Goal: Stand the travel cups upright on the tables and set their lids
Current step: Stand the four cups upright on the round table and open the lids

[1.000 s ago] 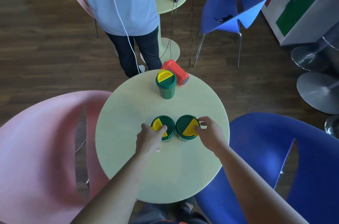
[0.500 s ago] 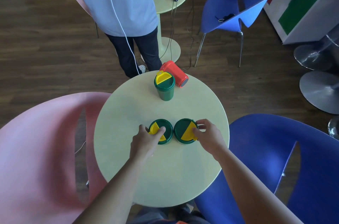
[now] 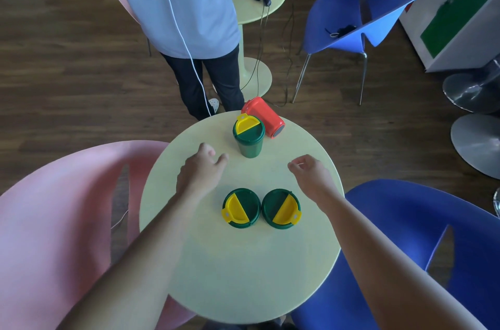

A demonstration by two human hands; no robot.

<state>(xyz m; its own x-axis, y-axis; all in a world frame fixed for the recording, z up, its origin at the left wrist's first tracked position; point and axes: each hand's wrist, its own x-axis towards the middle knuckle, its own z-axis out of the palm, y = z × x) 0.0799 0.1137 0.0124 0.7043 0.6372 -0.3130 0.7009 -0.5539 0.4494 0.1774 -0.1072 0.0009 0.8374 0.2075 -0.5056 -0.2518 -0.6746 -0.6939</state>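
Round pale-yellow table (image 3: 243, 275), three green travel cups up on it, all upright w/ lids on. Near pair sits side by side, just about touching: left green cup (image 3: 239, 208) has its yellow flap toward the left, tab at the lower left; right green cup (image 3: 280, 208) has the yellow flap on the right, tab at the right edge. Third green cup (image 3: 249, 137) stands at the far side of the table, lid on, yellow flap at its far-left half. Just beside it, to the right and touching or nearly so, a red travel cup (image 3: 263, 120) lies on its side at the table's far edge, base end facing the camera-right. Left hand (image 3: 201, 170) hovers over the table btwn the near pair and the far cup, grip loose, fingers spread, nothing in it. Right hand (image 3: 311, 175) hangs over the right part of the table, grip slack too, fingers curled a bit, holding nothing, well clear of the cups. Pink chair (image 3: 54, 221) at left, blue chair (image 3: 419, 248) at right, both tucked against the table. Beyond the table a standing person (image 3: 184, 5) in a light top and dark trousers, white cord hanging down the front. Behind them a second small table (image 3: 254, 8) w/ black handles and cables on it; another blue chair (image 3: 365, 5) further right.
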